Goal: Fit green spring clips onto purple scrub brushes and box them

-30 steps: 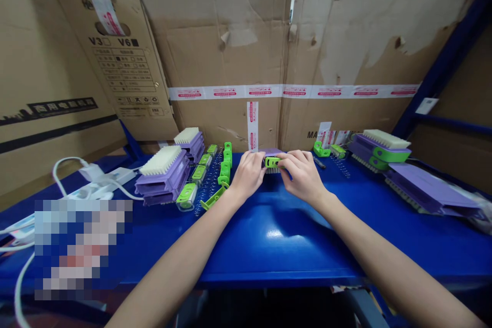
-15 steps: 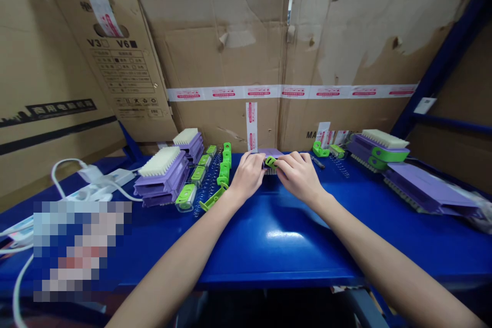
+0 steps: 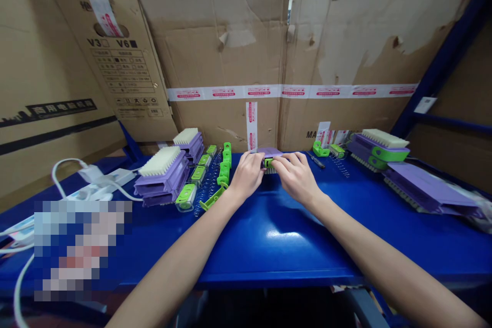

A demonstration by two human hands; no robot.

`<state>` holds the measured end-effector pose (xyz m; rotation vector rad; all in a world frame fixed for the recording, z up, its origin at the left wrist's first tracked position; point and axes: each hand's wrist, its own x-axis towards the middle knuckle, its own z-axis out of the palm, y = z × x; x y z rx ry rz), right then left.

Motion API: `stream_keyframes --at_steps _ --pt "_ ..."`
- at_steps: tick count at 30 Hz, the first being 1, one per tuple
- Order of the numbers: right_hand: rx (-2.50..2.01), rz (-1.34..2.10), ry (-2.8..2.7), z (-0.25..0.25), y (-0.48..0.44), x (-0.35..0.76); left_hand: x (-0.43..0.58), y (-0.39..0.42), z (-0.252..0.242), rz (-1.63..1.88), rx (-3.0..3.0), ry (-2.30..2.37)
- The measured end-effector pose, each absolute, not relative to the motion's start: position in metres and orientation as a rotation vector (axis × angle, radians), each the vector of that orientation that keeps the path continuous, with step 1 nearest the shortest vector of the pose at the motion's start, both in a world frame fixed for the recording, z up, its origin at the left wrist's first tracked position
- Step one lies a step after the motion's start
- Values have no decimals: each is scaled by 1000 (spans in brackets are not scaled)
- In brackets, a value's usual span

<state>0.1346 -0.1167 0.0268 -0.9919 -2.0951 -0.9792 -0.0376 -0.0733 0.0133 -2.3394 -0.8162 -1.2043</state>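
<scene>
At the middle back of the blue table, my left hand (image 3: pixel 248 171) grips one side of a purple brush head (image 3: pixel 269 151) with pale bristles underneath. From the other side, my right hand (image 3: pixel 295 171) pinches a small green plastic part (image 3: pixel 268 163) against the brush head's front edge. My fingers cover much of both pieces, so how far the green part sits inside the purple body is hidden. Left of my left hand lie several green brackets (image 3: pixel 223 171), a row of thin springs (image 3: pixel 207 184) and several green-topped clear pieces (image 3: pixel 186 196).
Purple brushes (image 3: pixel 163 174) are stacked at left, beside a white power strip (image 3: pixel 111 179) with cables. More purple brushes (image 3: pixel 426 187) lie at right. A green bracket (image 3: pixel 320 149), a spring (image 3: pixel 341 168) and a dark slim tool (image 3: pixel 317 160) are near my right hand. Cardboard (image 3: pixel 230 61) walls the back.
My right hand has brought the green part slightly left and turned it from tilted to level against the brush head. The left hand has barely moved.
</scene>
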Motion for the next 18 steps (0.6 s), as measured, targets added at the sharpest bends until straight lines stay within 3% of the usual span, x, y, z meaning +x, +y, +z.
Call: stream_keyframes --at_steps 9,18 --pt "-782 -971 -2175 20 -104 142 -39 -73 12 -1194 -2375 -790" --pt "-941 -1081 -2064 21 -99 149 -40 -71 15 -1198 -2320 -792"
